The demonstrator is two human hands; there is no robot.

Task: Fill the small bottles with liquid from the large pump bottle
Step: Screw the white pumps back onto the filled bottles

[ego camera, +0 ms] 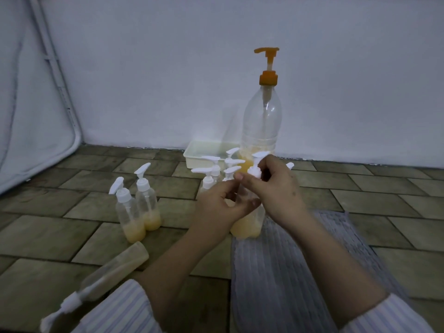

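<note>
From the head cam: left hand [222, 203] is wrapped around a small bottle [247, 224] half full of yellowish liquid, standing on the tiled floor [360, 195]. Right hand [276, 186] pinches its white pump cap [255, 169]. The large pump bottle [262, 121] stands right behind, against the wall, two filled small bottles [138, 212] off to the left.

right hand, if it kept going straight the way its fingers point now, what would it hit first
The right hand points up and left, its fingers on the white pump cap of the small bottle that the left hand holds. Past that, probably the cluster of small pump bottles, though depth is unclear.
</note>
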